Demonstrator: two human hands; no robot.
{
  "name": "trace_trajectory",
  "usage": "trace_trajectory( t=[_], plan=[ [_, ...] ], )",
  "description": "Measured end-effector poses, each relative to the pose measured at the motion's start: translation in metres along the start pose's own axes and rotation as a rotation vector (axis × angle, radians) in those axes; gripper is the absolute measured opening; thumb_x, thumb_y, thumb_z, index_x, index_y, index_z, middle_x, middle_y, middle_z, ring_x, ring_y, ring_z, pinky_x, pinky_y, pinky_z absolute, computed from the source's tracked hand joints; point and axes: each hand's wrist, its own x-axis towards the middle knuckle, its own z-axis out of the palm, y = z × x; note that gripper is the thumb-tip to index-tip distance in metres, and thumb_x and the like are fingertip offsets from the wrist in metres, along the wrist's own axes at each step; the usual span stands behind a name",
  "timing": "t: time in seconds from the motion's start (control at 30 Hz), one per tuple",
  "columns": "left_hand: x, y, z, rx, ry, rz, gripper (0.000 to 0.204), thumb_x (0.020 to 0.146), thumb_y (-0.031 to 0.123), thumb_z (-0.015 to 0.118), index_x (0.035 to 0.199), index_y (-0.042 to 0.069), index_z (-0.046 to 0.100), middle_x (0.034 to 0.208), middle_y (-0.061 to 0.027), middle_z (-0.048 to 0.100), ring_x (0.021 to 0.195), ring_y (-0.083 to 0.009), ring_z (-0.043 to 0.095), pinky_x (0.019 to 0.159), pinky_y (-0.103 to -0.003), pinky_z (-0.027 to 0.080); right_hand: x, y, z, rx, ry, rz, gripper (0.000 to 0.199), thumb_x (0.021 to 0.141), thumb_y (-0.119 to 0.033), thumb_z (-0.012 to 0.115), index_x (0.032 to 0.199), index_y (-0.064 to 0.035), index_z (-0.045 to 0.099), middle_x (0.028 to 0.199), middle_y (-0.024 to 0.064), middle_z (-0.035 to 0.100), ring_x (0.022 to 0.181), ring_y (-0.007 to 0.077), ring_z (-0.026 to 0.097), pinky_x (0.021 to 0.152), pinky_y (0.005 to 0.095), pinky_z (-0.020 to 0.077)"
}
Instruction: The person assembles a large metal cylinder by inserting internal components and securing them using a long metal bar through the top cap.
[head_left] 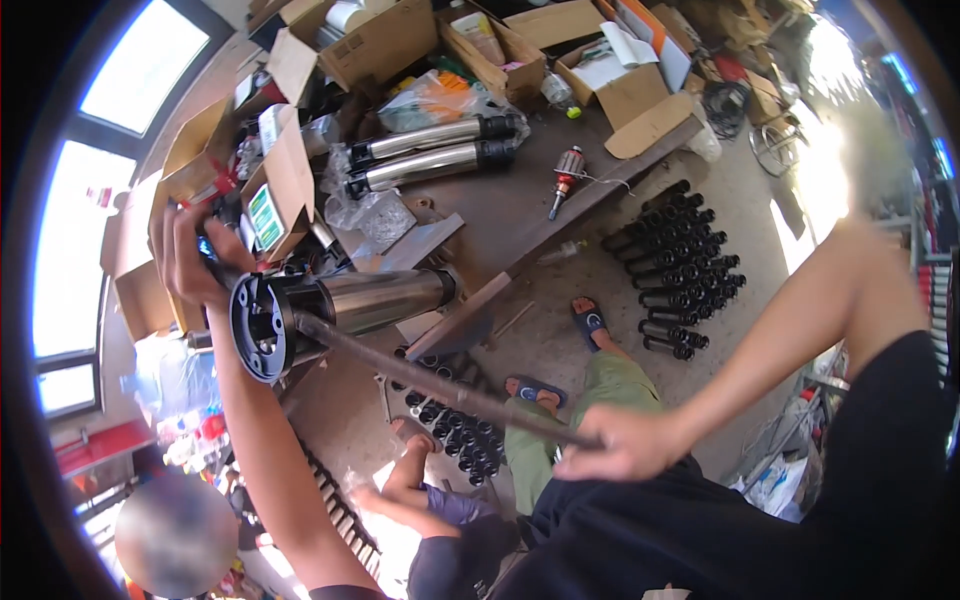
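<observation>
Gripping a steel cylinder left-handed, right hand clasping a rod, above a box-littered concrete floor (sunlit windows left).

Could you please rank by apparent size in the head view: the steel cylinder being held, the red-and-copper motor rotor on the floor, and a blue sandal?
1. Steel cylinder, though nearness to the camera enlarges it.
2. Red-and-copper motor rotor and blue sandal: too alike to rank.

silver pump body, black end cap, dark rod
</observation>
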Motion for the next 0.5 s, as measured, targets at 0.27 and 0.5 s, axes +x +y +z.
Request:
trace_trajectory(
  t=[0.27,0.5],
  plan=[
    [0.063,0.031,0.049,-0.427,0.016,0.236,0.029,0.082,0.015,0.059,0.107,0.002,0.068,0.101,-0.0182,0.062,0.095,-0.0344,0.058,0.086,-0.043,0.046,0.176,0.043,0.227,0.460,0.448,-0.466,0.034,0.099,-0.019,0.056,0.069,-0.0042,0.053,0.064,0.0035,0.052,0.067,0.0166,0.050,0.067,0.0329,0.0392],
    [-0.145,0.013,-0.034,-0.593,-0.339,-0.970,0.061,0.086,0.019,0.073,0.139,0.002,0.048,0.126,-0.0205,0.056,0.118,-0.0351,0.053,0.105,-0.043,0.038,0.175,0.048,0.219,0.101,0.482,-0.521,0.022,0.098,-0.023,0.057,0.091,-0.0017,0.058,0.089,0.0074,0.056,0.084,0.0179,0.056,0.079,0.0330,0.0438]
  ],
)
